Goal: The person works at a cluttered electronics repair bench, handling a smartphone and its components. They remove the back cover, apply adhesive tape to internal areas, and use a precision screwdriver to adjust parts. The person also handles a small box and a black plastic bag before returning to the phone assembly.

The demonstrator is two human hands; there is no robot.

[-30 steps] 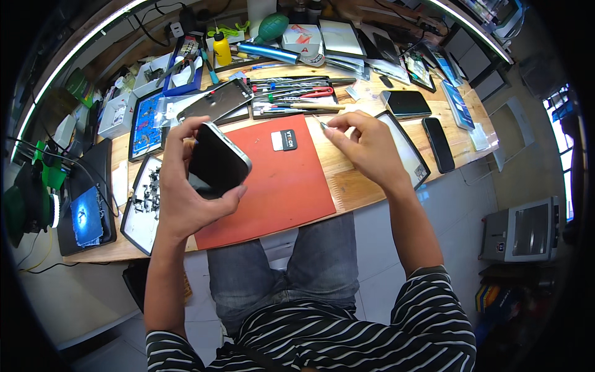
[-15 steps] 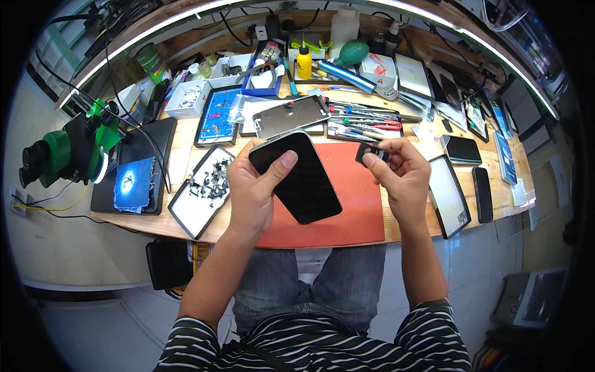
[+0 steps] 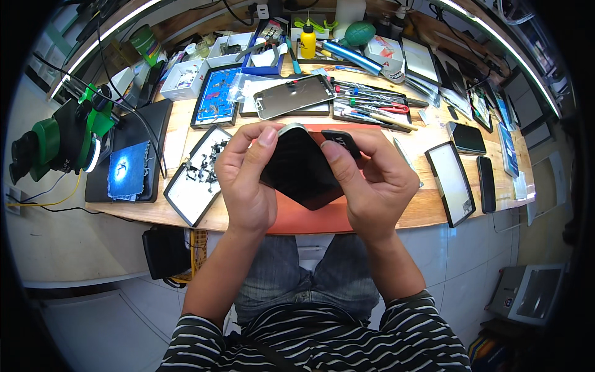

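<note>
My left hand [image 3: 246,177] is closed around a black-screened smartphone [image 3: 300,167], thumb along its side near the upper end. The phone is tilted above an orange-red mat [image 3: 310,220], its dark glass towards me. Between the thumb and fingers of my right hand [image 3: 381,186] is a small flat black piece with light markings [image 3: 343,141]; its exact kind is unclear. That piece is close beside the phone's right edge, and I cannot tell whether they touch. My right thumb lies by the same edge, and my right fingertips are partly hidden.
Behind the mat lie a detached phone screen [image 3: 294,97] and a tray of screwdrivers and tweezers [image 3: 372,106]. A tray of small black parts [image 3: 197,186] sits left, near a green microscope [image 3: 59,139]. At right are a white-lined tray [image 3: 451,186] and two phones [image 3: 466,137].
My right hand has moved left with the black piece, up to the phone. The phone has tilted in my left hand, and the whole view has shifted slightly.
</note>
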